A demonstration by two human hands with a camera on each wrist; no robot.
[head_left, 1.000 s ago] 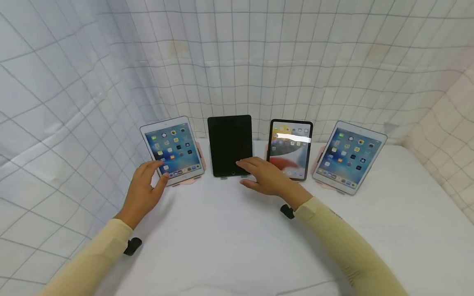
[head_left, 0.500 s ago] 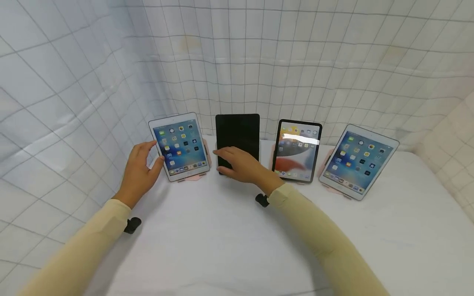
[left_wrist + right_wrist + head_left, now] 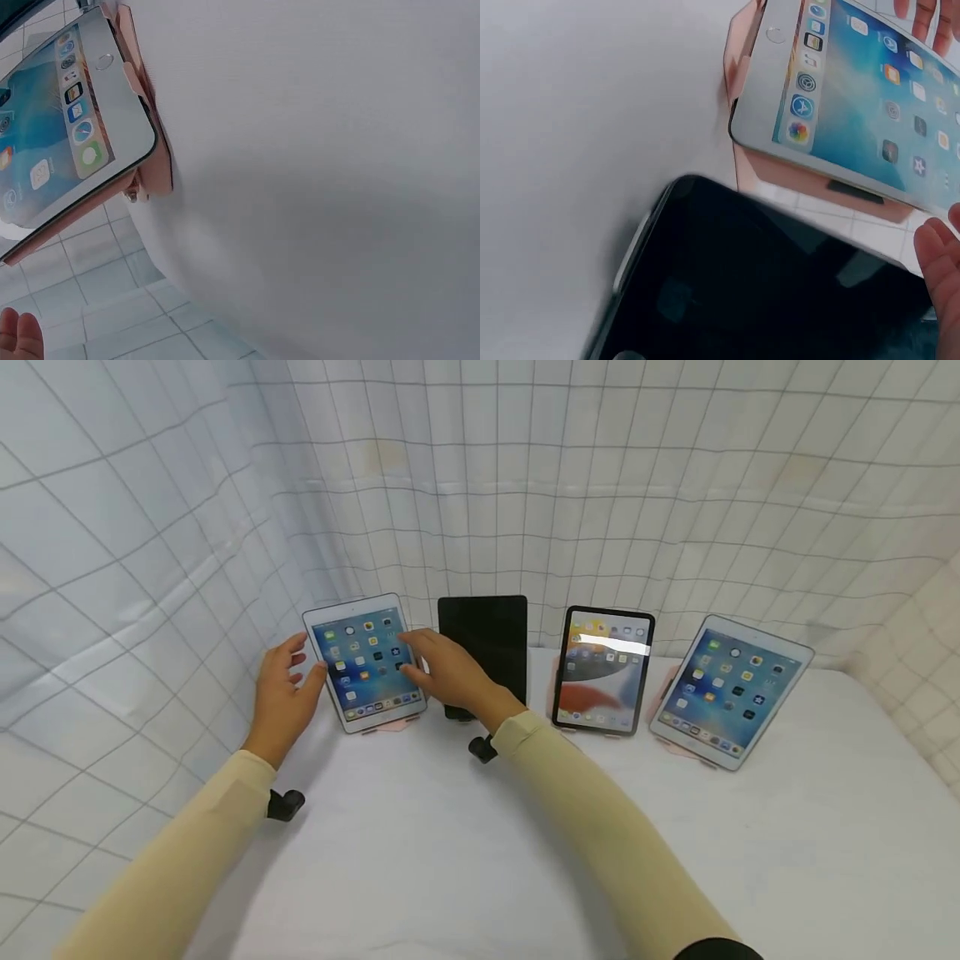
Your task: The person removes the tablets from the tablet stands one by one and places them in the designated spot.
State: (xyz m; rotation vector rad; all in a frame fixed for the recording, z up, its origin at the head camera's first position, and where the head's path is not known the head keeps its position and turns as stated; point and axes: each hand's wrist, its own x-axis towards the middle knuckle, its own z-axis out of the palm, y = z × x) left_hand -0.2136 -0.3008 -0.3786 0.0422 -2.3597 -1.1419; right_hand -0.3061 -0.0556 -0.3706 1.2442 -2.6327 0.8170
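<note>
Shifted R hand [image 3: 452, 670] from blk tablet [image 3: 491, 631] to R edge of far-L white tablet [image 3: 363, 662] on table [image 3: 405, 860], kept L hand [image 3: 281, 702] by opp. edge, w/ both released, fingers relaxed.

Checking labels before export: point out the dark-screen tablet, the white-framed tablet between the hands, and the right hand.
Dark-screen tablet [image 3: 491, 633]: head view, on its black screen.
White-framed tablet [image 3: 366, 662]: head view, middle of its lit screen.
Right hand [image 3: 452, 670]: head view, back of the hand.
</note>
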